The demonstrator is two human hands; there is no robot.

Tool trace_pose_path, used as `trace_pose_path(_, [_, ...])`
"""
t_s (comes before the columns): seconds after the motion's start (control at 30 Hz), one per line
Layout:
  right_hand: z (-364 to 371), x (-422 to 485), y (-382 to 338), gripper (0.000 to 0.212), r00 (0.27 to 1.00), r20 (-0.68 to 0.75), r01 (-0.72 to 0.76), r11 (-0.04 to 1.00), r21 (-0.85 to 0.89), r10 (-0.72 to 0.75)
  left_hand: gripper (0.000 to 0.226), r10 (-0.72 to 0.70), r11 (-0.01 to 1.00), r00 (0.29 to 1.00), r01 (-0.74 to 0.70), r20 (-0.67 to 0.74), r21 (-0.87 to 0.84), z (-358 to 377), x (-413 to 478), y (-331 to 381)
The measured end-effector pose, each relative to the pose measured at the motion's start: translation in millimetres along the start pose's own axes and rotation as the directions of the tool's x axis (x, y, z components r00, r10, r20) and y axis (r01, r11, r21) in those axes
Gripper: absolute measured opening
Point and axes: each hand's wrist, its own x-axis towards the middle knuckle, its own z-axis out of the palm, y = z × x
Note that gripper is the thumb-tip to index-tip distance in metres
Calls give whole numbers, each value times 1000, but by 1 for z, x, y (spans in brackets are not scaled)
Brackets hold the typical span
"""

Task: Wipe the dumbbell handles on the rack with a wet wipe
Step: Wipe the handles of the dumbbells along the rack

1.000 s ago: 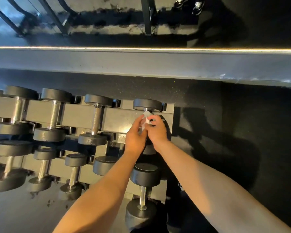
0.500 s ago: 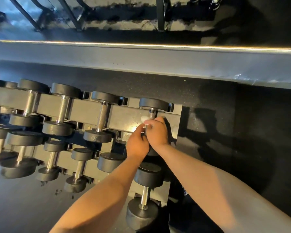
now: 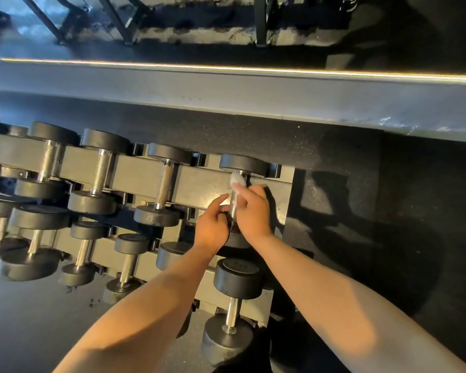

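Both hands work the rack's (image 3: 199,184) right-end dumbbell (image 3: 244,165): right hand (image 3: 253,208) pinches the wipe (image 3: 237,181) on its handle, left hand (image 3: 213,227) loosely curled beside, holding nothing.

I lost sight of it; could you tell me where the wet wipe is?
In the right hand, on the handle of the top row's rightmost dumbbell.

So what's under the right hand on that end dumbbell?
The right hand holds a wet wipe against the handle of the dumbbell; most of the handle beneath is covered.
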Motion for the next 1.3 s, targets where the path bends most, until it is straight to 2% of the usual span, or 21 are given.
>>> trace_pose_path(0.07, [-4,16,-4,37,996,-88,-1,999,52,6,49,-1,1000,1000,1,4,-26,-3,1,0])
trace_pose_path(0.13, [-2,21,-5,39,993,-110,-25,998,59,31,49,-5,999,1000,6,11,-43,-4,2,-1])
trace_pose_path(0.37, [3,-16,14,46,998,20,-66,994,91,64,53,-10,997,1000,10,5,-82,-4,3,-3])
trace_pose_path(0.57, [0,20,1,39,982,-168,-63,985,159,90,50,-28,993,1000,29,10,-115,-3,2,-3])
trace_pose_path(0.73, [6,-8,12,36,961,-146,-198,955,221,233,48,-26,993,1000,24,-11,-115,-2,0,-2])
trace_pose_path(0.83, [9,7,-3,38,950,-66,-275,916,292,306,45,-10,995,1000,8,-17,-96,-3,-3,3])
trace_pose_path(0.93, [13,33,-18,28,863,113,-483,735,475,493,44,0,998,1000,-1,-20,-68,-3,-5,6])
trace_pose_path(1.0, [10,41,-18,23,801,184,-570,632,525,569,44,-5,998,1000,3,-18,-63,-3,-5,5])
trace_pose_path(1.13, [1,36,-8,29,736,250,-667,608,431,629,45,-8,999,1000,8,-17,-45,-2,-3,3])
trace_pose_path(1.23, [-12,28,-14,29,673,281,-738,648,190,684,45,6,999,1000,-6,-19,-37,0,-2,1])
trace_pose_path(1.3, [-17,29,-16,23,658,281,-751,632,190,699,45,7,999,1000,-8,-21,-38,0,-2,1])
